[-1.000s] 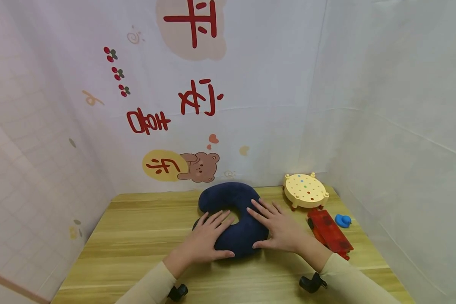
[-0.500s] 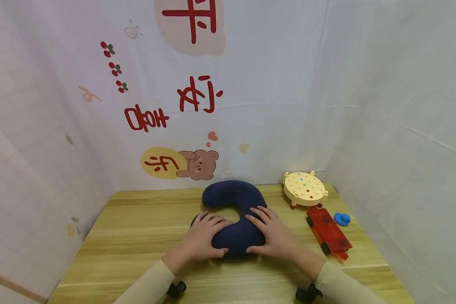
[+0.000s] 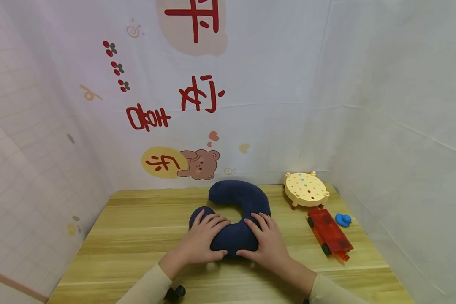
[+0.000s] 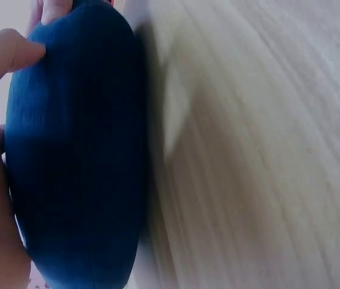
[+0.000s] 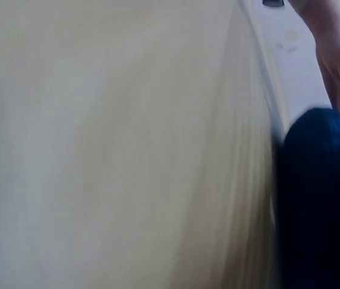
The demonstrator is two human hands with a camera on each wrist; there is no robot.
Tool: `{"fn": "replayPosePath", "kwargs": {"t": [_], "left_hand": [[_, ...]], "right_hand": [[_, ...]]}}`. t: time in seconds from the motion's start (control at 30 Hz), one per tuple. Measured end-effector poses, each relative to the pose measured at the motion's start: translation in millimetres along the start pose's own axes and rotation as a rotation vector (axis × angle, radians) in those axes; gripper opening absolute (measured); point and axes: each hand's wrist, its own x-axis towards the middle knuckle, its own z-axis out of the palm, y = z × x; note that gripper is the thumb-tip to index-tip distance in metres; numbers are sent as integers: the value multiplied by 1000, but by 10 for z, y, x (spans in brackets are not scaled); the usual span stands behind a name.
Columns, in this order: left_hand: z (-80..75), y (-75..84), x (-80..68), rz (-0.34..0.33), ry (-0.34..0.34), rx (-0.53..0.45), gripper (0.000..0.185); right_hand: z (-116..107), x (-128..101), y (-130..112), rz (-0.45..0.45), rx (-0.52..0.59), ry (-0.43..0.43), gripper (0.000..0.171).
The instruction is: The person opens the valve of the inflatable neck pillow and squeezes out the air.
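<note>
A navy U-shaped neck pillow (image 3: 243, 198) lies on the wooden table (image 3: 137, 228), its opening facing left. Both hands sit on its near part. My left hand (image 3: 212, 235) curls over the left arm of the pillow, with the thumb at the front edge. My right hand (image 3: 257, 238) curls over the near right bend, its thumb also at the front. The two hands squeeze the pillow between them. The left wrist view shows the pillow (image 4: 73, 162) close up, with my thumb (image 4: 7, 54) pressed into it. The right wrist view is blurred and shows the pillow (image 5: 314, 205) against the table (image 5: 128, 150).
A round yellow toy stool with coloured dots (image 3: 305, 190) stands at the back right. A red toy car (image 3: 328, 234) lies in front of it, with a small blue toy (image 3: 343, 219) beside it. White printed cloth walls close in the table on three sides.
My hands have slid toward me along the pillow and come closer together. Their fingers have gone from flat to curled. The pillow's left end now shows past my left hand.
</note>
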Motion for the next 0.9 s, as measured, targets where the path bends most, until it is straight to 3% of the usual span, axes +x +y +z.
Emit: {"fn": "replayPosePath", "kwargs": {"t": [0.3, 0.5, 0.67, 0.9], "left_hand": [[71, 165, 51, -55, 79, -19, 70], [120, 129, 57, -49, 122, -11, 65], [131, 91, 57, -30, 131, -53, 64], [95, 0, 17, 25, 127, -109, 63]], "right_hand": [[225, -57, -279, 69, -73, 100, 100], [132, -33, -253, 72, -24, 29, 107], [-87, 90, -53, -47, 59, -43, 107], [-372, 367, 418, -263, 143, -147, 102]]}}
